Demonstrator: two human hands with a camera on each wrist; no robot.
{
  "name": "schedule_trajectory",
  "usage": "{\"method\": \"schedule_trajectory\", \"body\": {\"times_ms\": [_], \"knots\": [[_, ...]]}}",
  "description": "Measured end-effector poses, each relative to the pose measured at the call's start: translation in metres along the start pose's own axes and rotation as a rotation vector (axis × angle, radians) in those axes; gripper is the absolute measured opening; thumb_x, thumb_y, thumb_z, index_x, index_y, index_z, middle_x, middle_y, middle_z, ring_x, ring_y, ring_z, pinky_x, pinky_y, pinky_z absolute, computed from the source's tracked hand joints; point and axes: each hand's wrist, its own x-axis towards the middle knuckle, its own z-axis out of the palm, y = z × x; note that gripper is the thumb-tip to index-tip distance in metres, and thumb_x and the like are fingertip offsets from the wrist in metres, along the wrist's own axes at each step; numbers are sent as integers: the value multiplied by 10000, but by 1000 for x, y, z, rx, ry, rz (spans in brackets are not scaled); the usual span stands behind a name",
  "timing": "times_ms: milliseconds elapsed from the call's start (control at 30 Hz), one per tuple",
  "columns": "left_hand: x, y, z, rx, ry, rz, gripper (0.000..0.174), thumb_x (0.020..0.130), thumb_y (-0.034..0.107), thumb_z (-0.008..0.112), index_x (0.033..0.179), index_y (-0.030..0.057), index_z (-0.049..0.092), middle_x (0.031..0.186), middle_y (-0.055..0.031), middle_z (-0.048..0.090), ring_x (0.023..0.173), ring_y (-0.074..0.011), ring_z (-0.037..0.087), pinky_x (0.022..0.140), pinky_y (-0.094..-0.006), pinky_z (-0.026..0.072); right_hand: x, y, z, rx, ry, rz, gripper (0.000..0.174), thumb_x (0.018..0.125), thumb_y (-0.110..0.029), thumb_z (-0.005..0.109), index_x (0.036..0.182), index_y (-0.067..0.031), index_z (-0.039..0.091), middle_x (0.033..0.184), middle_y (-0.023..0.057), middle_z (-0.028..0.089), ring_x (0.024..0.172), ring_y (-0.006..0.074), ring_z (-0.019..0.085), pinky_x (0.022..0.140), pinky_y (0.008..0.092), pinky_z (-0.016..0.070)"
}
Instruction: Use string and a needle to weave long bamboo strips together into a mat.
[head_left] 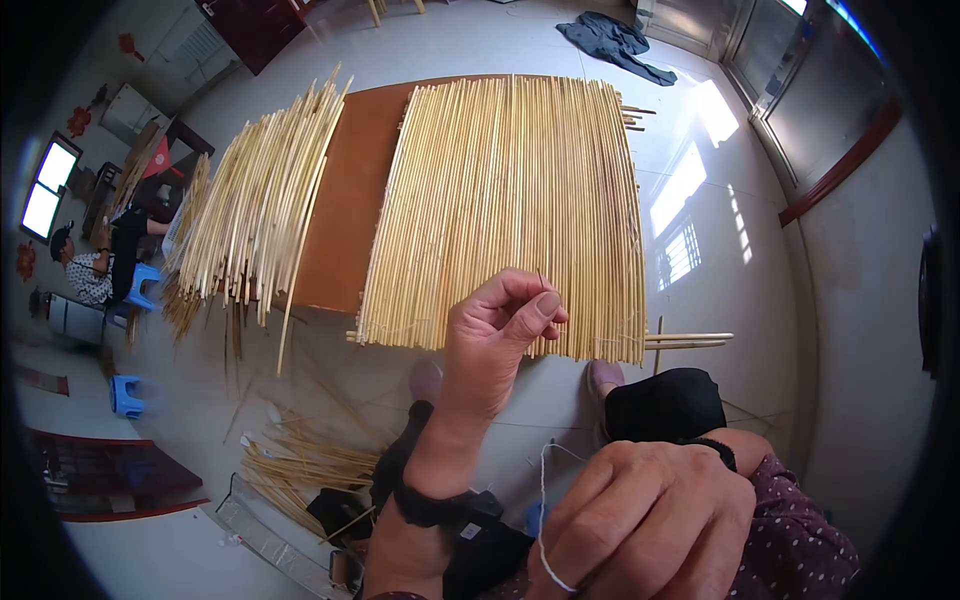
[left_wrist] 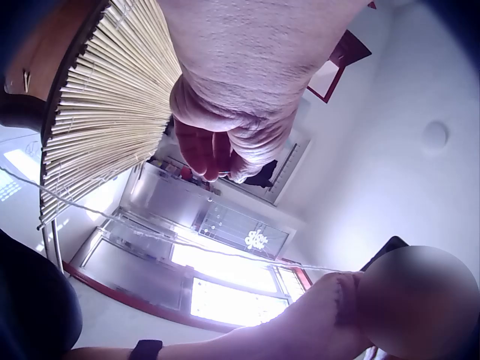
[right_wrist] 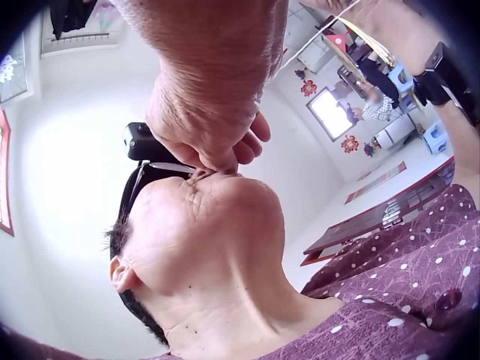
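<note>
The reed mat [head_left: 510, 210] lies on the desk [head_left: 345, 200] at 12 o'clock, seemingly well along, with loose reeds [head_left: 255, 200] piled at 10 (plenty left, I'd judge). The left hand [head_left: 497, 340] pinches what looks like a needle [head_left: 541, 281]. The right hand [head_left: 640, 520], at 5, pinches the white thread [head_left: 542, 500].

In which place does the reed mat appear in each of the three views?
Head: the reed mat lies top centre on the brown board, behind the left hand.
Left wrist: the mat fans out top left, beside the left hand.
Right wrist: not clearly in it.
Shared landmark: the left hand; its black wrist strap shows top right in the right wrist view.
</note>
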Motion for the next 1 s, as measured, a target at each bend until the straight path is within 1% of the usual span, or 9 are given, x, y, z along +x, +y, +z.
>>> {"method": "schedule_trajectory", "body": {"times_ms": [233,467,567,633,667,733,767,933,1000], "knots": [[-2,7,2,-38,133,78,114,925,116,705,974,21,666,874,-41,659,817,-107,618,713,-234,525,-6,-1,-9,197,-29,109,134,920,32,627,817,110,665,654,133,569,544,234,566,499,273,498],[-6,6,-4,-24,126,43,139,922,144,713,978,25,666,873,-44,664,806,-107,617,720,-242,520,-12,-5,-11,139,6,108,142,913,44,626,799,122,658,634,122,544,497,226,549,477,280,492],[-4,5,-9,-22,132,52,88,912,122,713,973,91,657,882,-39,674,821,-139,655,695,-270,538,4,-12,-21,88,23,137,137,891,57,640,774,125,657,639,121,538,484,226,547,478,281,495],[-3,7,-10,-74,176,17,83,918,122,706,975,89,655,890,-39,674,827,-143,660,681,-267,550,29,-26,-38,283,-360,677,133,869,65,653,748,120,654,641,122,524,501,228,550,491,279,504],[-2,7,-12,-107,197,25,92,924,129,699,993,92,651,897,-37,676,833,-138,665,673,-256,561,22,-28,-41,291,-355,683,133,869,65,653,748,120,654,641,122,524,501,228,550,491,279,504],[0,7,-17,-131,235,25,98,927,133,698,1001,93,648,900,-36,677,835,-134,666,673,-253,564,2,-29,-41,345,-241,775,268,984,-24,498,764,101,587,731,194,623,540,260,590,464,332,475],[1,8,-19,-154,259,32,105,929,137,696,1009,94,645,902,-35,678,836,-130,668,673,-250,566,-2,-30,-36,349,-239,777,268,984,-24,498,764,101,587,731,194,623,540,260,590,464,332,475],[0,6,-18,-133,242,31,113,931,139,693,1020,92,642,909,-30,675,844,-124,666,678,-247,568,-11,-15,-4,80,168,198,133,862,63,659,737,108,652,640,119,510,517,230,545,488,287,488],[-1,6,-17,-91,234,15,113,931,137,694,1018,90,641,910,-28,672,844,-122,663,677,-245,567,-6,-17,-13,90,96,218,144,865,61,658,729,106,648,634,114,498,521,230,538,482,289,470]]}}
